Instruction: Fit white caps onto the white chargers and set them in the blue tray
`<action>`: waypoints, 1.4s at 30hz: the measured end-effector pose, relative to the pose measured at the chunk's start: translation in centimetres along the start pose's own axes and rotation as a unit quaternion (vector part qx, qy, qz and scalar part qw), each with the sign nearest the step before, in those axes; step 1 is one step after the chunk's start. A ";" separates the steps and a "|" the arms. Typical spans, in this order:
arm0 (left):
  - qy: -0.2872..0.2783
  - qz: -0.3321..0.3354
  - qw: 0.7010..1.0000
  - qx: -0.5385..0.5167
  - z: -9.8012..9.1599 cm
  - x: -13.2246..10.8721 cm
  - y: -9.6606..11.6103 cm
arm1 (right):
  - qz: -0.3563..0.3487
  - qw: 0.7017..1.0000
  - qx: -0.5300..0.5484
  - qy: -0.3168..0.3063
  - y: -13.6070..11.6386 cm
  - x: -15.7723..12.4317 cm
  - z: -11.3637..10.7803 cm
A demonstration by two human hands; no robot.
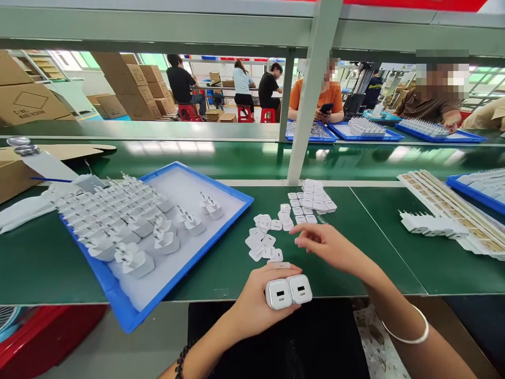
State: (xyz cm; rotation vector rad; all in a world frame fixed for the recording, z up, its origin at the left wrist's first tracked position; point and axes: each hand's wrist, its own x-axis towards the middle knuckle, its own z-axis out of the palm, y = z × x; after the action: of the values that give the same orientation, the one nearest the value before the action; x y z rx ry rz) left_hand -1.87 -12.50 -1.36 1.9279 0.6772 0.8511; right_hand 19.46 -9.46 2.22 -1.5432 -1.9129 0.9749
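Observation:
My left hand (252,297), at the table's front edge, is closed around two white USB charger adapters (280,301) held side by side. Their port faces point toward me, each with a dark USB slot and a smaller slot below it. My right hand (335,250) hovers over the green table with its index finger stretched out and the others partly bent; nothing shows in it. Just left of its fingertips lie loose small white face plates (262,239) with slots. Beyond them are more plates in rows and a stacked block (315,197).
A blue tray (213,247) on the left carries many white plug adapters (114,210), pins up. To the right lie a row of adapters (432,225) and long white strips (453,210). A metal post (302,131) rises behind the plates. Co-workers sit across the line.

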 end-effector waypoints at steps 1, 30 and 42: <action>-0.001 -0.012 1.000 -0.015 0.0 -0.2 0.2 | -0.004 0.997 -0.062 0.038 0.7 1.3 0.2; 0.033 -0.055 0.998 -0.022 0.2 -1.5 -1.6 | -0.150 0.945 -0.285 0.052 5.2 7.6 1.8; 0.034 -0.069 0.996 -0.042 0.2 -1.4 -1.7 | -0.123 0.959 -0.252 0.039 3.9 8.8 3.4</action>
State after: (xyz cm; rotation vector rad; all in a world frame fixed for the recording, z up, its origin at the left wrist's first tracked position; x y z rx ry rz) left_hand -2.78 -12.89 -3.37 1.7625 0.7929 0.8484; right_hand 17.22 -1.33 -3.48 -1.5181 -2.3435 0.3231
